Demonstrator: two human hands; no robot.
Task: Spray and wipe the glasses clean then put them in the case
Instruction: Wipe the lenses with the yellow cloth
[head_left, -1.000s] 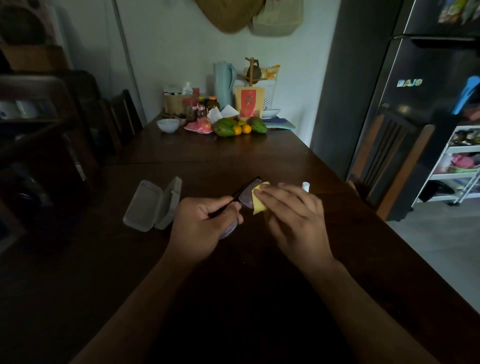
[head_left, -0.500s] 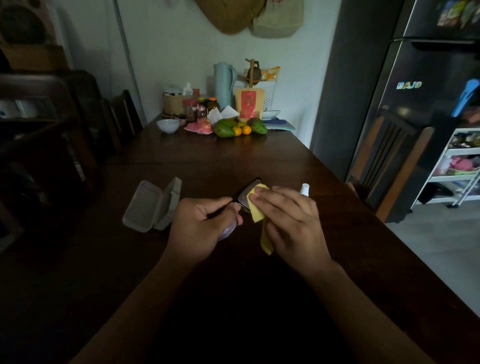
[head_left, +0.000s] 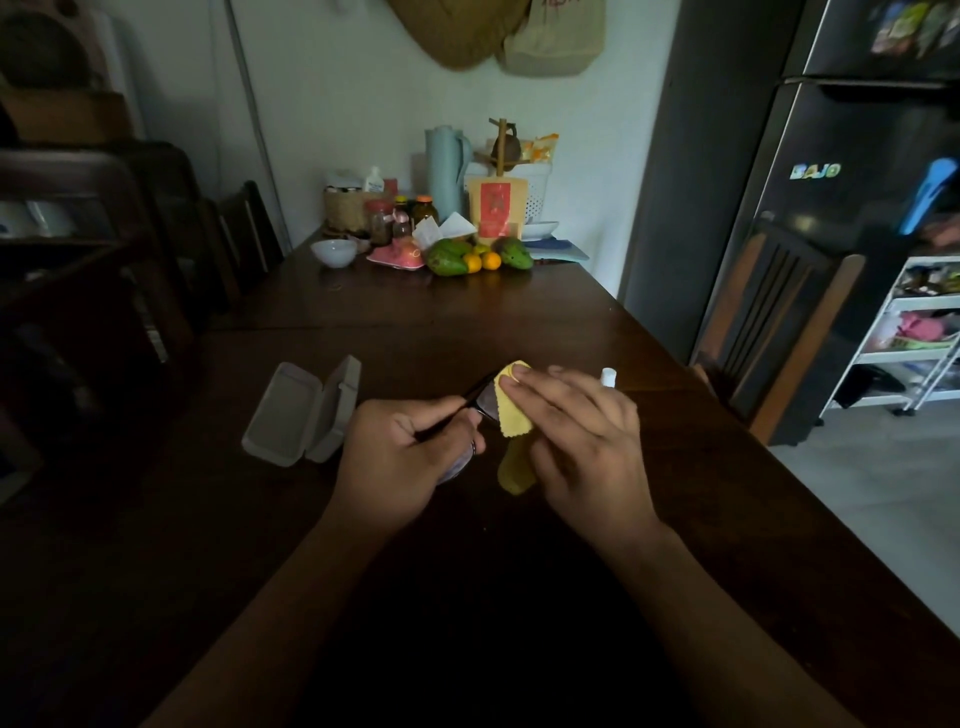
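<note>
I'm in the wiping step, as I judge it. My left hand (head_left: 400, 462) is closed on the glasses (head_left: 480, 402), pinching the dark frame near the middle of the picture, just above the table (head_left: 727, 519). My right hand (head_left: 582, 431) presses the yellow cloth (head_left: 511, 410) onto the far lens, fingers together and laid flat over the cloth, with the thumb hidden beneath, so I take it the cloth is clamped around the lens, though I can't see the underside. The near lens shows only as a pale edge under my left fingers.

The spray (head_left: 608, 376) stands just behind my right hand, only its white top showing, and neither hand touches it; from that I judge the spraying is likely done, but I can't confirm it. The case (head_left: 304, 410) lies open, left of centre, lid tipped up, nothing inside it that I can see.

What is left: finishing this lens, possibly the other one, setting the cloth down, folding the temples and laying the glasses in the case, then shutting it.

Against the frame half a second back, my right fingertips sit further toward the top of the lens, and more of the cloth shows as a flat square over the glass, with its tail hanging lower below my palm. My left hand, the case and the spray are much where they were.
</note>
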